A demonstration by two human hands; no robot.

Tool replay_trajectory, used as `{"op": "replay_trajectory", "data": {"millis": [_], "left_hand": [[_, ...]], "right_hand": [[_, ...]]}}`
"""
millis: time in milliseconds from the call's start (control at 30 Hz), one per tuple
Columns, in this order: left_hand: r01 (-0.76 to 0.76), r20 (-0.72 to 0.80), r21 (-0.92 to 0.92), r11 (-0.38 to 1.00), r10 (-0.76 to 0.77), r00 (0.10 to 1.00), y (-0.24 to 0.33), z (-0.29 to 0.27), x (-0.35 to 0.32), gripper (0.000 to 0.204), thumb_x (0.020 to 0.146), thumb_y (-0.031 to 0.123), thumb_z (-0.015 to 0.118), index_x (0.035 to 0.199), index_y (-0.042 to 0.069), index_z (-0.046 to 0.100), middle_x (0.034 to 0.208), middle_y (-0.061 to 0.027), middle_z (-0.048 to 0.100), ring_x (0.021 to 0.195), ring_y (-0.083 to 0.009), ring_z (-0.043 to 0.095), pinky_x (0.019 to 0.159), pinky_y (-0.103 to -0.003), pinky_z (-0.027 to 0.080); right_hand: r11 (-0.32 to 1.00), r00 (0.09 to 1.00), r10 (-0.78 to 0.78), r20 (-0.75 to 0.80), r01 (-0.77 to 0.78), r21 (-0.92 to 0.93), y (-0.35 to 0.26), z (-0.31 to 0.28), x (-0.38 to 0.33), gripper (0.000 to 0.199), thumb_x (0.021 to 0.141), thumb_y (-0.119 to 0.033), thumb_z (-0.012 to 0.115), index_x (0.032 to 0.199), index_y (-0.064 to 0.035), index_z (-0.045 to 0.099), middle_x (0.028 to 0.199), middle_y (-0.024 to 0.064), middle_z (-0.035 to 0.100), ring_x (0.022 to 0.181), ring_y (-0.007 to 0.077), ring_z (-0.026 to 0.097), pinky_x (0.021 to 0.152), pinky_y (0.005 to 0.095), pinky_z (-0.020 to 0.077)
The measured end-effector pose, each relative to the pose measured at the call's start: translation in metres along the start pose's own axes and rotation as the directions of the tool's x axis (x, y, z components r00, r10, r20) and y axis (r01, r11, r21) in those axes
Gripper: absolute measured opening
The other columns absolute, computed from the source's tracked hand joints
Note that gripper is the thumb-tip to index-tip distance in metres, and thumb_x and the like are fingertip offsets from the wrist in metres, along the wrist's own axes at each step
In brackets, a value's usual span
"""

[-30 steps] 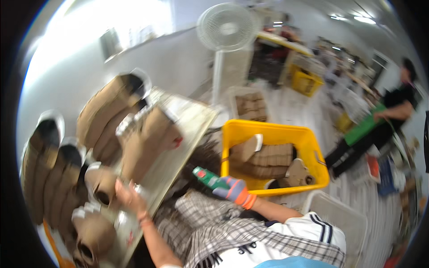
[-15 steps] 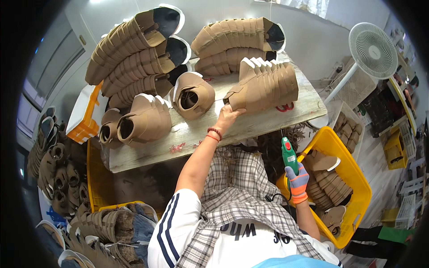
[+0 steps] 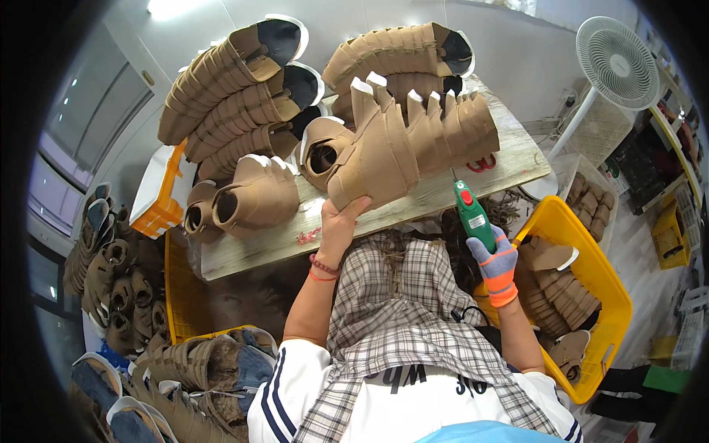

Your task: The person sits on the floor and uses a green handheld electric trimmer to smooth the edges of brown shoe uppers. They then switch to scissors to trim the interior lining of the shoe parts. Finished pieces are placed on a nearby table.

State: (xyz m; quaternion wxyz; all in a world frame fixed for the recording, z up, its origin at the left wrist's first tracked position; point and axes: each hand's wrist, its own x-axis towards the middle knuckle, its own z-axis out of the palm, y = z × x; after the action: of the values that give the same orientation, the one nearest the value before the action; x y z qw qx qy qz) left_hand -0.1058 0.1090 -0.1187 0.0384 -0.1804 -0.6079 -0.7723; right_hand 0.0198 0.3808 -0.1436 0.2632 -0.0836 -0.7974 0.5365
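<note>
My bare left hand (image 3: pixel 340 227), with a beaded bracelet at the wrist, grips the lower edge of a tan shoe upper (image 3: pixel 375 166). Two white tips stand up from this held piece, so a second upper may be nested in it. Just behind it to the right is a stack of nested tan uppers (image 3: pixel 465 131) on the table (image 3: pixel 255 255). In a grey and orange glove, my right hand (image 3: pixel 495 264) is closed round a green corded power tool (image 3: pixel 471 210) with a red button. Its thin metal tip points toward the table, apart from the held upper.
More tan uppers (image 3: pixel 255 198) sit on the table's left, with long nested stacks (image 3: pixel 221 88) behind. Red-handled scissors (image 3: pixel 481 163) lie near the right stack. A yellow crate (image 3: pixel 617 295) of uppers stands at right, a white fan (image 3: pixel 617 63) beyond. Fleece-lined shoe pieces (image 3: pixel 214 365) pile up lower left.
My left hand has lifted the shoe upper off the front of the right stack and brought it left and nearer. The tool in my right hand has risen slightly toward the table edge.
</note>
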Motion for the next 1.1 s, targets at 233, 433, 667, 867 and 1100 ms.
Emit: {"op": "replay_trajectory", "data": {"millis": [233,433,667,867,1100], "left_hand": [[-0.024,-0.053,-0.392,0.920,0.004,0.999,0.033,0.018,-0.028,0.030,0.083,0.006,0.068,0.112,-0.002,0.062,0.107,-0.0067,0.065,0.100,-0.0152,0.060,0.088,-0.030,0.046],[-0.029,-0.059,-0.241,0.970,0.015,0.998,0.030,0.029,-0.038,0.029,0.084,0.006,0.067,0.110,-0.004,0.062,0.105,-0.0066,0.066,0.095,-0.0144,0.061,0.085,-0.029,0.047],[-0.207,0.023,0.272,0.940,0.209,0.978,0.012,0.035,-0.052,0.020,0.084,0.008,0.067,0.099,-0.005,0.064,0.088,-0.0083,0.069,0.081,-0.0156,0.063,0.073,-0.029,0.049],[-0.369,0.191,0.355,0.859,0.319,0.928,0.009,0.038,-0.052,0.020,0.084,0.005,0.066,0.101,-0.005,0.062,0.096,-0.0150,0.067,0.086,-0.0276,0.065,0.074,-0.033,0.050],[-0.605,0.413,0.507,0.614,0.442,0.796,0.001,0.030,-0.045,0.022,0.081,0.001,0.067,0.102,-0.004,0.062,0.096,-0.0154,0.067,0.088,-0.0264,0.065,0.077,-0.035,0.051]], "right_hand": [[0.990,0.985,-0.119,0.123,0.109,0.088,-0.051,0.015,-0.009,0.045,0.070,-0.017,0.081,0.108,0.0001,0.062,0.085,0.0069,0.068,0.073,0.0094,0.062,0.068,0.0239,0.0510],[0.983,0.981,-0.162,0.103,0.151,0.104,-0.062,0.012,-0.015,0.047,0.070,-0.017,0.081,0.109,0.0006,0.062,0.086,0.0068,0.068,0.073,0.0095,0.062,0.068,0.0243,0.0513],[0.982,0.994,-0.028,0.104,0.008,0.188,-0.062,0.007,-0.015,0.043,0.074,-0.018,0.079,0.108,0.0016,0.061,0.086,0.0059,0.067,0.075,0.0078,0.059,0.068,0.0232,0.0494],[0.949,0.986,0.099,0.137,-0.135,0.285,-0.071,-0.001,-0.009,0.035,0.078,-0.016,0.076,0.105,0.0020,0.062,0.083,0.0024,0.065,0.073,0.0062,0.057,0.065,0.0219,0.0475],[0.876,0.973,0.158,0.168,-0.216,0.431,-0.083,-0.010,-0.001,0.031,0.080,-0.018,0.074,0.102,0.0000,0.062,0.077,-0.0009,0.061,0.061,0.0038,0.052,0.054,0.0189,0.0423]]}}
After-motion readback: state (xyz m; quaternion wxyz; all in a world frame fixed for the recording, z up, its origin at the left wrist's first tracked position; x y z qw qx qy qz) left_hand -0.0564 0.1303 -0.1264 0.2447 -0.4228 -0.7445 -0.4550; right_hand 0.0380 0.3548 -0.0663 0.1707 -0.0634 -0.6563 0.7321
